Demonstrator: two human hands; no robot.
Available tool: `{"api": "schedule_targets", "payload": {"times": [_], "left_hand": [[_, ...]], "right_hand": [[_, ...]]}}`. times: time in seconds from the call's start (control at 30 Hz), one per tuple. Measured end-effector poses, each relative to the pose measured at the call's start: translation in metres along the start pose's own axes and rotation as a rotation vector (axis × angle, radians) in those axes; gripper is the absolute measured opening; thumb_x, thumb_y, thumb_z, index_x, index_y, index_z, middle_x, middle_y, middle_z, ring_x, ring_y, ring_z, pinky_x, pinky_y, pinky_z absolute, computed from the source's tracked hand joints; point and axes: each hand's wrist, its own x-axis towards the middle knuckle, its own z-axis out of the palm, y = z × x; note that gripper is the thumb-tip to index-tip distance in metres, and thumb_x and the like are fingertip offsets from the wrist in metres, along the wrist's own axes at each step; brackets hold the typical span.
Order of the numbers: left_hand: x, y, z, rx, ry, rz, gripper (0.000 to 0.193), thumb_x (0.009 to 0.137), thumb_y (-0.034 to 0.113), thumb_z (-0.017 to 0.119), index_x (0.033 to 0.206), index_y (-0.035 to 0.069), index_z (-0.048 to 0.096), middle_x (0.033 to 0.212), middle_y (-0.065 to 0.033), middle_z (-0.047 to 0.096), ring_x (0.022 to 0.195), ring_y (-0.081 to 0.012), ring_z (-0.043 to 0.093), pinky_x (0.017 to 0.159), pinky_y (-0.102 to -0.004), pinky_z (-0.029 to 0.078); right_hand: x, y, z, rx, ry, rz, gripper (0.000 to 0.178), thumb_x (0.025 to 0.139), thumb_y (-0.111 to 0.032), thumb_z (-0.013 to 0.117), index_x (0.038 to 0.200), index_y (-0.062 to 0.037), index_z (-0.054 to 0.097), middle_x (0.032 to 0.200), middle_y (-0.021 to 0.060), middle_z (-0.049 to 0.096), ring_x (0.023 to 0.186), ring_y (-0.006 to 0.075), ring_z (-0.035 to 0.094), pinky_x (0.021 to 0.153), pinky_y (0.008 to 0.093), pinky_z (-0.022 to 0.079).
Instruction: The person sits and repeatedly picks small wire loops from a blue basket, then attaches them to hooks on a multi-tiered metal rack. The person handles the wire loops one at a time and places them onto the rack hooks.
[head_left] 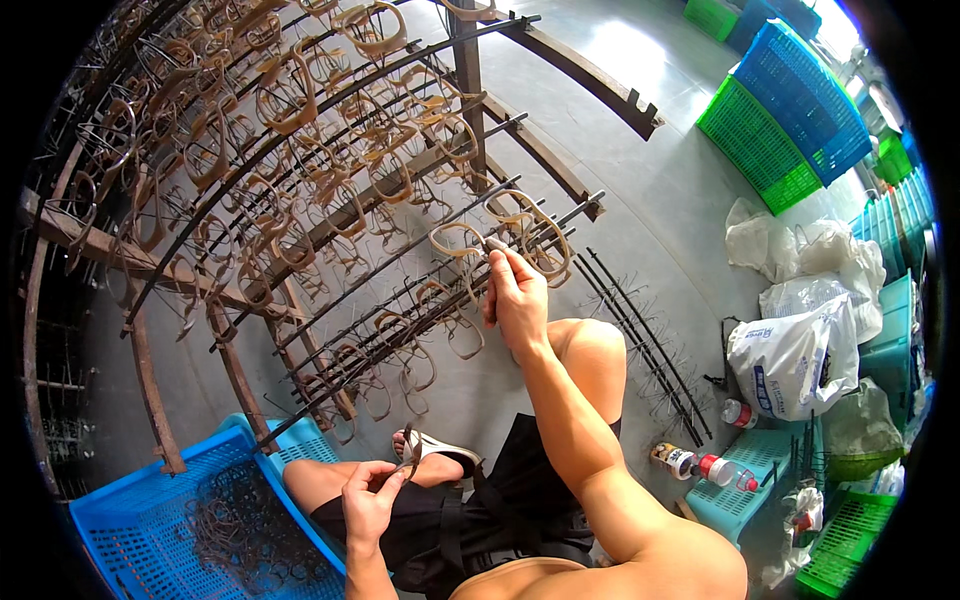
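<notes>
My right hand (518, 300) reaches out to the rack's near right end. Thumb and fingers pinch a tan loop-shaped frame (455, 252), rather like an eyeglass rim. A bigger tan loop (556, 272) hangs just beyond the fingertips. Low over my lap, my left hand (368, 505) pinches a dark brown curved piece (413, 450), its full shape unclear. Many similar tan loops (290, 115) hang on wire hooks along the black rods of a rusty metal rack (150, 375). Beside my left leg, a blue basket (110, 500) holds a tangle of thin dark loops (235, 530).
Two black rods with wire hooks (640, 345) lie on the floor at right. Beyond them are plastic bottles (715, 468), a light-blue stool (735, 505) and white plastic bags (795, 355). Stacked green and blue crates (790, 110) stand at far right. Rack bars (585, 75) jut out ahead.
</notes>
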Motion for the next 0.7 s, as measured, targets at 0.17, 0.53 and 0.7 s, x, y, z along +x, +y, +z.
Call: {"api": "schedule_targets", "payload": {"times": [0.17,0.53,0.7], "left_hand": [[-0.002,-0.004,-0.005,-0.039,-0.034,0.040,0.014,0.078,-0.001,0.067,0.089,-0.002,0.059,0.080,-0.0076,0.066,0.070,-0.0100,0.061,0.062,-0.0223,0.049],[-0.019,0.003,-0.016,-0.273,-0.119,-0.124,0.025,0.088,0.007,0.058,0.110,-0.005,0.055,0.090,-0.0144,0.066,0.078,-0.0195,0.065,0.066,-0.0283,0.055],[-0.022,0.001,-0.019,-0.420,-0.136,-0.038,0.022,0.090,0.011,0.057,0.104,-0.005,0.057,0.088,-0.0143,0.066,0.079,-0.0208,0.065,0.069,-0.0320,0.056]], "right_hand": [[-0.016,-0.007,0.013,-0.318,-0.058,-0.048,0.028,0.092,-0.020,0.055,0.116,-0.0051,0.059,0.060,-0.0063,0.049,0.045,0.0022,0.039,0.039,0.0201,0.032],[0.001,0.013,-0.001,-0.354,-0.028,-0.131,0.027,0.091,-0.017,0.058,0.113,-0.0010,0.060,0.060,-0.0051,0.048,0.052,0.0045,0.038,0.047,0.0209,0.033],[0.001,0.021,0.000,-0.430,0.036,-0.280,0.025,0.091,-0.017,0.057,0.110,-0.0011,0.061,0.058,-0.0046,0.047,0.049,0.0044,0.037,0.043,0.0221,0.031]]}}
